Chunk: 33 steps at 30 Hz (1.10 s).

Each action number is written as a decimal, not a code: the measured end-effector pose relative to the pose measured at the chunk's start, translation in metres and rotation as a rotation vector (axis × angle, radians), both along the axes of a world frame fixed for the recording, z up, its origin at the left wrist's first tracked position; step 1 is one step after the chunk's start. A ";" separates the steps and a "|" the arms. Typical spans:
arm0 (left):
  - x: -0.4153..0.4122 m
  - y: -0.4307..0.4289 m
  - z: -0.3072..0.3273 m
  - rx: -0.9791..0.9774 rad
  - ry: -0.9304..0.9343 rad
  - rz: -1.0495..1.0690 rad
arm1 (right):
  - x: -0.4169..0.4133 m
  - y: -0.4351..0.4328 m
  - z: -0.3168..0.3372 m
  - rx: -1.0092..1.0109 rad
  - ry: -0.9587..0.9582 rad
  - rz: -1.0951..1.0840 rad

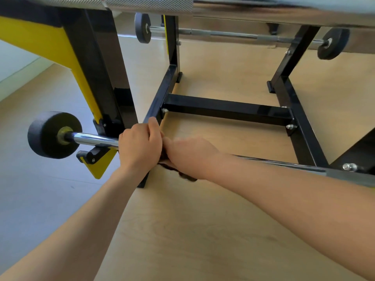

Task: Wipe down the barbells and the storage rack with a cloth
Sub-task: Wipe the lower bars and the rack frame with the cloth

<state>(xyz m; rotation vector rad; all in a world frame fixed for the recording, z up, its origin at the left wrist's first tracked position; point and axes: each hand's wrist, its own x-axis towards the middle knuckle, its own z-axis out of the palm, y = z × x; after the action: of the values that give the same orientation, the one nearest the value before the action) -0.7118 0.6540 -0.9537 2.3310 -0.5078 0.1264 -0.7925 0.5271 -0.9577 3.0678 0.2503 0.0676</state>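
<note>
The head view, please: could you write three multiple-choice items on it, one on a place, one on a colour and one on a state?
1. Where is the near barbell?
A. flat on the floor
B. on a low hook of the rack
C. leaning on a wall

2. What colour are the rack's side panels?
A. yellow
B. red
C. white

3. What are the hands doing?
A. both hang free above the bar
B. one holds a bottle
C. both are closed at the bar, side by side

Answers:
1 B, the chrome bar rests in a black hook at the rack's foot, its end plate off the floor.
2 A, yellow plates show beside the black uprights.
3 C, the left hand wraps the bar and the right hand is closed beside it, with a dark cloth showing beneath.
</note>
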 end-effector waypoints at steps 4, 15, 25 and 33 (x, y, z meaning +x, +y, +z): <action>-0.008 -0.004 0.001 -0.089 -0.014 -0.083 | 0.025 -0.012 0.026 0.674 0.396 -0.289; -0.006 -0.008 0.004 -0.232 0.033 0.038 | -0.029 -0.021 -0.018 -0.202 -0.189 0.094; -0.001 0.002 0.013 0.073 0.028 -0.067 | -0.003 -0.015 0.012 0.273 0.086 -0.193; -0.009 -0.015 0.006 0.066 0.043 0.022 | -0.008 -0.005 -0.008 -0.065 -0.018 -0.021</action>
<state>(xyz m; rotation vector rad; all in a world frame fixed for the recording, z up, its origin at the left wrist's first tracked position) -0.7208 0.6389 -0.9480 2.3990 -0.4720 0.0700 -0.8002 0.5219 -0.9656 3.0034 0.2152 0.0839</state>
